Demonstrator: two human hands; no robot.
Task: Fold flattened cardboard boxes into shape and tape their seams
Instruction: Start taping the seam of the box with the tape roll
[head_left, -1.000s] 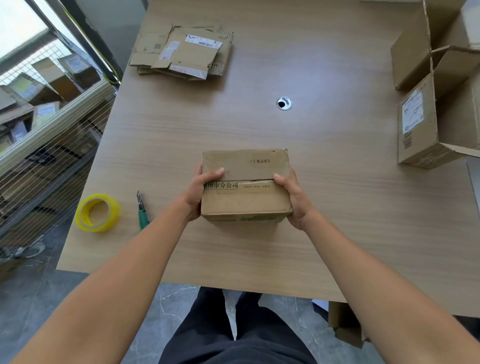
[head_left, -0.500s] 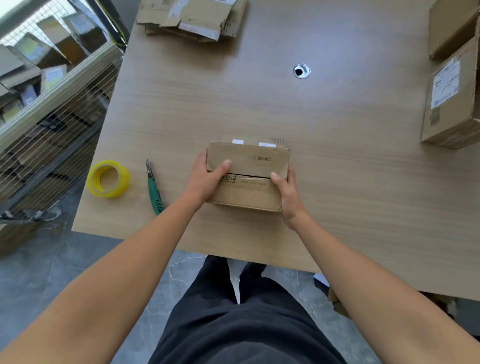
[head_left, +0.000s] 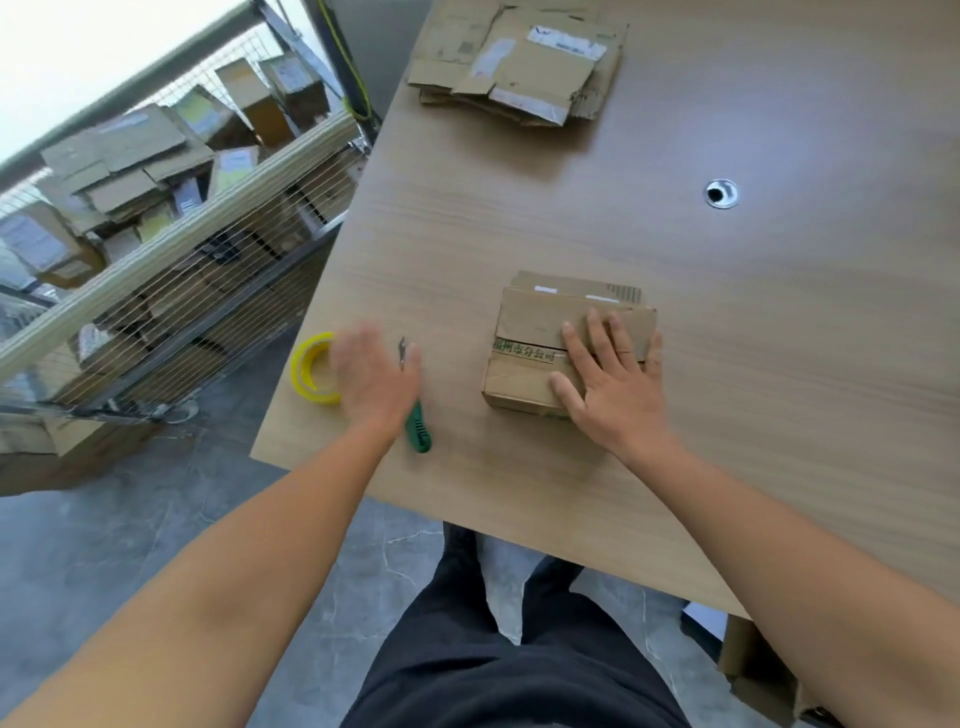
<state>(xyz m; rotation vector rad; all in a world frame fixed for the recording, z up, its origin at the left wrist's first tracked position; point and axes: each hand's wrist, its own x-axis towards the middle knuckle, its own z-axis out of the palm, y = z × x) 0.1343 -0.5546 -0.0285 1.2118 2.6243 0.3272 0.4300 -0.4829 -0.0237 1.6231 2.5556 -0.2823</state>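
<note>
The right hand (head_left: 610, 387) lies flat, fingers spread, on the folded box (head_left: 524, 330) at the desk's (head_left: 753, 364) near middle, pinning its flaps shut for taping. The left hand (head_left: 374, 374), open and empty, hovers over the tape roll (head_left: 305, 366) and cutter (head_left: 418, 434) near-left, probably to fetch tape.

We see two bare arms, the left arm (head_left: 234, 571) and the right arm (head_left: 779, 561). The left hand (head_left: 371, 374) looks blurry, the right hand (head_left: 613, 384) looks sharp. Near us are black trousers (head_left: 493, 665) of plain cloth with soft folds. Two dark shoes (head_left: 461, 545) peek out past them.
</note>
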